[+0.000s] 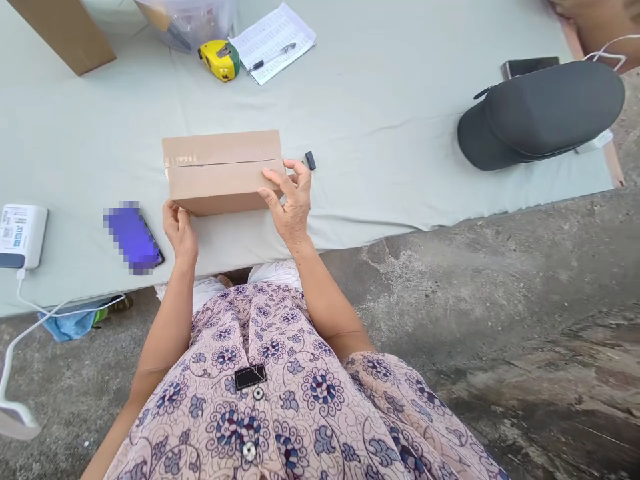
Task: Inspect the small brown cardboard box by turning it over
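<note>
**Cardboard Box Gripped Two-Handed Near the Cloth's Edge**

Right now a taped cardboard box is being held flat on a pale green cloth, its long side near the cloth's front edge. A seam covered by clear tape is seen running along the top. The near left corner is clasped by the left hand, and the right end is gripped by the right hand, fingers spread. A small black cylinder is lying just beyond the right hand. To the left, a blurred phone is placed near the box; to the right, a wide stretch of cloth is left before a dark cap. Farther off, a yellow tape measure is seen beside a paper sheet.
</note>
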`<state>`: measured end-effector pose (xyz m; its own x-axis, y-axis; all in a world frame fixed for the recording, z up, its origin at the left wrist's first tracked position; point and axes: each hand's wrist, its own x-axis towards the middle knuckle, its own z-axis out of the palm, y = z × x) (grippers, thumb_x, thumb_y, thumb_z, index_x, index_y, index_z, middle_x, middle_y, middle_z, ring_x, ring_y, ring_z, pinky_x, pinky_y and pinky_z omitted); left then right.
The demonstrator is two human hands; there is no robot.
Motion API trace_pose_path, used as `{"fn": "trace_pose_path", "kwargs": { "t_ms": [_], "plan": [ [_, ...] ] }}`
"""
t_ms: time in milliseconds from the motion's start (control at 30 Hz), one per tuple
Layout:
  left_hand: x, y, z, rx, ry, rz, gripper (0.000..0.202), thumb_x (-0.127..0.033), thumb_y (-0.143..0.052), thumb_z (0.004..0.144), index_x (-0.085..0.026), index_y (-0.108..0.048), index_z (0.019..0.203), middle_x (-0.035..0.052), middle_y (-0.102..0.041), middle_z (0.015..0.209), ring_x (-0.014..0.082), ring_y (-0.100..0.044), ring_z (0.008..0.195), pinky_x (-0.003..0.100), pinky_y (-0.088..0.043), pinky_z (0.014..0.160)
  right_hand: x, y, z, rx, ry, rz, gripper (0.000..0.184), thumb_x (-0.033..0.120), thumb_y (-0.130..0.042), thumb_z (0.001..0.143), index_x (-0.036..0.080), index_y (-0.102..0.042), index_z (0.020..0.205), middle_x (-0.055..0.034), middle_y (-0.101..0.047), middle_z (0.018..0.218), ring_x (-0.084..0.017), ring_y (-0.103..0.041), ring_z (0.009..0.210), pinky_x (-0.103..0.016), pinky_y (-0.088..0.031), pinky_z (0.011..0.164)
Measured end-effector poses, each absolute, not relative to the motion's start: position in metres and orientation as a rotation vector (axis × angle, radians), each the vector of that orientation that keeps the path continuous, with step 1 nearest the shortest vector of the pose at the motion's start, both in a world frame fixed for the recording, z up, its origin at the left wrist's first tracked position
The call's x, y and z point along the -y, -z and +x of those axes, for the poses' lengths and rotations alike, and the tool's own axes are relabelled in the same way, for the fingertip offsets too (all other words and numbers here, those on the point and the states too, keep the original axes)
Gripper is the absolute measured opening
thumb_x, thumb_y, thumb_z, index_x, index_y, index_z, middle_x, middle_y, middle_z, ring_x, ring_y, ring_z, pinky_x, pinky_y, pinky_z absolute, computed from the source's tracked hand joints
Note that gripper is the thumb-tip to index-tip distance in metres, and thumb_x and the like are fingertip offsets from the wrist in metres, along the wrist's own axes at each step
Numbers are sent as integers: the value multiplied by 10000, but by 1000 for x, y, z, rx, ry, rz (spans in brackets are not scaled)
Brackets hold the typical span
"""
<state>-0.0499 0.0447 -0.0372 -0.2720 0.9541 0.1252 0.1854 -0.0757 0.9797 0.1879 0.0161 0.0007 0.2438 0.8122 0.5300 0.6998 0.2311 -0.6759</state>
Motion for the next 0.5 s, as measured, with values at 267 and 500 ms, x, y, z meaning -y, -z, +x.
{"fn": "trace_pose_path", "kwargs": {
  "t_ms": [267, 500],
  "plan": [
    [-55, -4, -39, -1426, -1502, 1457, 731, -791, -369, 898, -297, -418, 1435, 107, -470, 1520, 240, -416, 1469, 404, -377, 1201, -17, 9, 188, 1488, -154, -1481, 460, 609, -449, 982, 272, -646, 1224, -118, -482, 1348, -231, -494, 1257, -429, -515, 1058],
    [-56, -7, -31, -1442, -1499, 1514, 774, -798, -407, 878, -256, -478, 1426, 110, -474, 1525, 269, -374, 1490, 428, -261, 1274, -11, 16, 191, 1487, -217, -1464, 459, 566, -324, 1027, 332, -640, 1262, -70, -470, 1395, -236, -493, 1358, -449, -505, 1098]
  ]
}}
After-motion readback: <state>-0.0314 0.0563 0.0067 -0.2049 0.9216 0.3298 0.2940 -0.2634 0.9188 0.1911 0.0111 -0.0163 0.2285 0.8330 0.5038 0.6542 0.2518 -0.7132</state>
